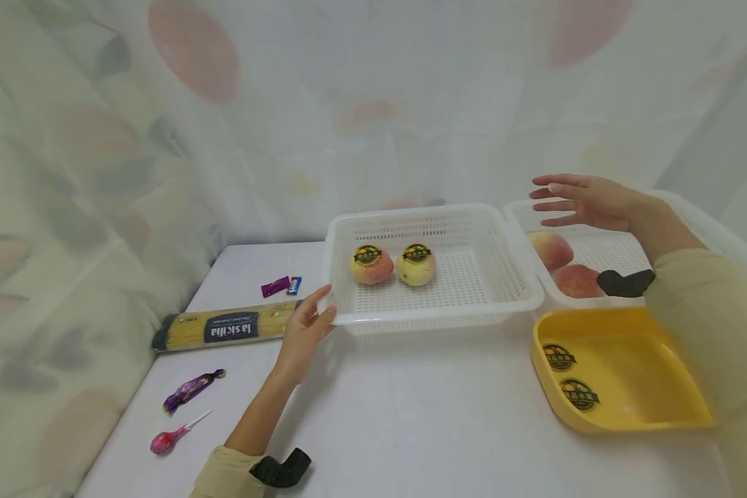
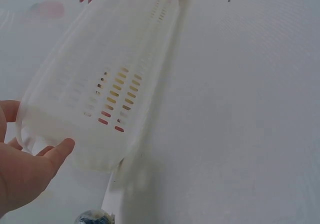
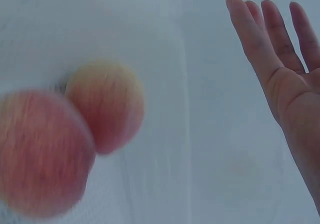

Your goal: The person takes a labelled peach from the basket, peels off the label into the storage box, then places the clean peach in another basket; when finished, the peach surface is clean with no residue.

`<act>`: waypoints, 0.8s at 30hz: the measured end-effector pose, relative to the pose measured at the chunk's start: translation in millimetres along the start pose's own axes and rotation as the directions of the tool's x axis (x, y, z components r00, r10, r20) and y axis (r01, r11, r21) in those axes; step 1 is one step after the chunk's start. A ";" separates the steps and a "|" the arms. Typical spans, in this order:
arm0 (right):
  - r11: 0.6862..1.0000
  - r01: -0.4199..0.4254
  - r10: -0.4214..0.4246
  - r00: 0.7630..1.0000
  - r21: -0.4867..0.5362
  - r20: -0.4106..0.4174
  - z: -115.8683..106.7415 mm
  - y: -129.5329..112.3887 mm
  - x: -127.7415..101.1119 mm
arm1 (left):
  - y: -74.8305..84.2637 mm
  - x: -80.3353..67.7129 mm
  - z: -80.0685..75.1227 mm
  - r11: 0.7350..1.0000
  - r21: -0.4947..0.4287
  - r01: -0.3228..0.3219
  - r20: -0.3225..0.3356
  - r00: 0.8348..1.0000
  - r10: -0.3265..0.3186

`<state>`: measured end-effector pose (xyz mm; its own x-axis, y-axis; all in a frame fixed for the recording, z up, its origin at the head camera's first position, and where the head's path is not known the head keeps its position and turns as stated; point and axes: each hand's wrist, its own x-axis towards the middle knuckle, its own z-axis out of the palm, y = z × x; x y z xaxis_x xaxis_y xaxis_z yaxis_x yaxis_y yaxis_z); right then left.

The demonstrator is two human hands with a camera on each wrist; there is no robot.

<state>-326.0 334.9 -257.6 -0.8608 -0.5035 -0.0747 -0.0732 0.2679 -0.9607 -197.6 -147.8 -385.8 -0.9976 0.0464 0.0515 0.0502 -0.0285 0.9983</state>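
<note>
A white perforated basket (image 1: 436, 315) stands mid-table with two stickered apples (image 1: 372, 265) side by side in it. My left hand (image 1: 325, 304) grips its near-left corner, thumb on the rim. The left wrist view shows that hand (image 2: 35, 134) at the basket's slotted wall (image 2: 120, 84). My right hand (image 1: 548, 200) hovers open, fingers straight, above a second white basket (image 1: 514, 211) holding two reddish apples (image 1: 550, 249). In the right wrist view the open hand (image 3: 280, 49) holds nothing, and those apples (image 3: 105, 104) are blurred below it.
A yellow tray (image 1: 629, 373) with two stickers (image 1: 559, 357) in it sits at the front right. Left of the basket lie a spaghetti pack (image 1: 224, 328), small wrapped candies (image 1: 281, 285), a purple-wrapped sweet (image 1: 193, 389) and a lollipop (image 1: 168, 438). A curtain hangs behind.
</note>
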 end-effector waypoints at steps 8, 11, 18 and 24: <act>0.990 -0.028 0.022 0.999 0.137 0.045 46.6 -13.2 60.1 | -2.7 0.2 3.0 1.000 -0.025 -0.014 -0.016 1.000 0.013; 0.989 -0.028 0.016 0.996 0.144 0.084 62.6 -10.2 80.2 | -2.2 0.2 5.9 1.000 -0.022 -0.017 -0.023 1.000 0.017; 0.988 -0.030 0.014 0.994 0.150 0.108 91.6 5.4 112.5 | -1.8 -0.2 11.2 1.000 0.003 -0.005 -0.032 0.999 0.005; 0.985 -0.034 0.017 0.995 0.168 0.102 103.7 21.3 127.7 | -2.0 -1.7 14.2 1.000 0.023 0.011 -0.031 0.999 -0.010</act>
<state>-385.2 191.2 -315.3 -0.8058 -0.5803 -0.1181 0.0419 0.1430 -0.9888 -195.3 -133.7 -387.6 -0.9990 0.0155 0.0408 0.0407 -0.0053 0.9992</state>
